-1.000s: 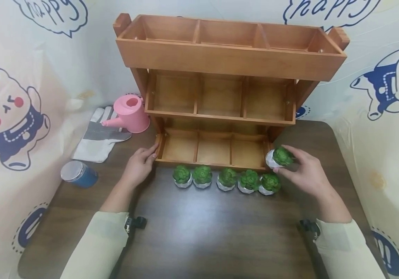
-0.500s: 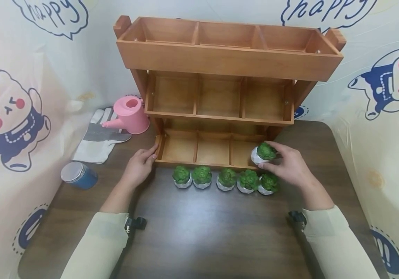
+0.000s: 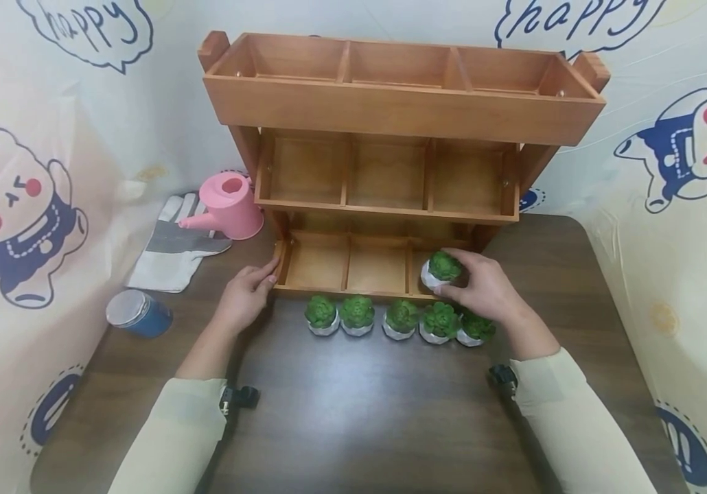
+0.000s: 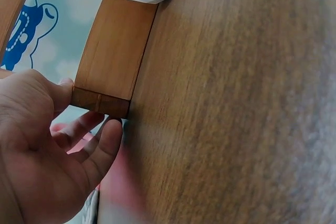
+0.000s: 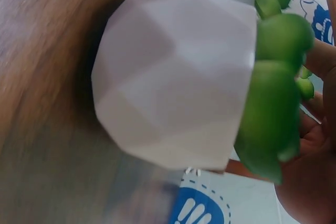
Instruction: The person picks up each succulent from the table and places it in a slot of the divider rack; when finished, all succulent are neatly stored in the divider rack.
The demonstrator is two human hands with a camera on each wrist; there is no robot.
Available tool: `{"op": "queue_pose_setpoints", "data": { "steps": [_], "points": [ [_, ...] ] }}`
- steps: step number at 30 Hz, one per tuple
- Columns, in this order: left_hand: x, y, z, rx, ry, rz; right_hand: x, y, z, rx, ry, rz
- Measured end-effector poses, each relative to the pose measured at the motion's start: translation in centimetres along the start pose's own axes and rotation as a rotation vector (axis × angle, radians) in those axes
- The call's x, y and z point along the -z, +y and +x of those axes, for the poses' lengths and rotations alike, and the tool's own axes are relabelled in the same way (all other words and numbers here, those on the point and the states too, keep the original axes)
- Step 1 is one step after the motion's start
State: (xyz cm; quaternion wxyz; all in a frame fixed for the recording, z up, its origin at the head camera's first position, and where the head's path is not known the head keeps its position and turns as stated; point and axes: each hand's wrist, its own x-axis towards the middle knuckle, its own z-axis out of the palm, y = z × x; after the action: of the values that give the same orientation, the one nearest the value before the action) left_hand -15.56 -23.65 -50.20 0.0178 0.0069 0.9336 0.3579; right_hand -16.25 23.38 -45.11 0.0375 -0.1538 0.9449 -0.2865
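My right hand [image 3: 486, 285] holds a small artificial succulent [image 3: 444, 266] in a white faceted pot, over the right compartment of the bottom tier. My left hand [image 3: 244, 300] grips the left end of the three-tier wooden plant stand [image 3: 403, 110] at its lowest tray, with thumb and fingertips at the corner [image 4: 100, 100] in the left wrist view. Several more potted succulents [image 3: 356, 313] stand in a row on the table before the stand. One white pot [image 5: 176, 77] from the row fills the right wrist view, largely hiding what the right hand holds there.
To the left, a pink watering can [image 3: 230, 206] stands by a grey and white glove [image 3: 174, 250]. A blue jar with a silver lid [image 3: 138, 312] sits near the table's left edge. Printed cloth [image 3: 687, 274] hangs around the table [image 3: 353, 425].
My right hand has carried the succulent leftward, from beside the right end of the bottom tier to over its right compartment. The left hand keeps its place on the stand.
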Motion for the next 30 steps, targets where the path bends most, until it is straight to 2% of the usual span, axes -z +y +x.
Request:
{"op": "queue_pose_setpoints", "data": {
  "steps": [11, 22, 30],
  "points": [
    [0.1, 0.3, -0.1, 0.005, -0.002, -0.030, -1.0, -0.7, 1.0, 0.006, -0.069, -0.020],
    [0.3, 0.0, 0.0, 0.037, -0.017, -0.043, -1.3, -0.5, 1.1, -0.008, -0.207, -0.029],
    [0.1, -0.3, 0.0, 0.042, -0.025, -0.049, -1.1, -0.2, 0.8, 0.001, -0.204, 0.019]
  ]
}}
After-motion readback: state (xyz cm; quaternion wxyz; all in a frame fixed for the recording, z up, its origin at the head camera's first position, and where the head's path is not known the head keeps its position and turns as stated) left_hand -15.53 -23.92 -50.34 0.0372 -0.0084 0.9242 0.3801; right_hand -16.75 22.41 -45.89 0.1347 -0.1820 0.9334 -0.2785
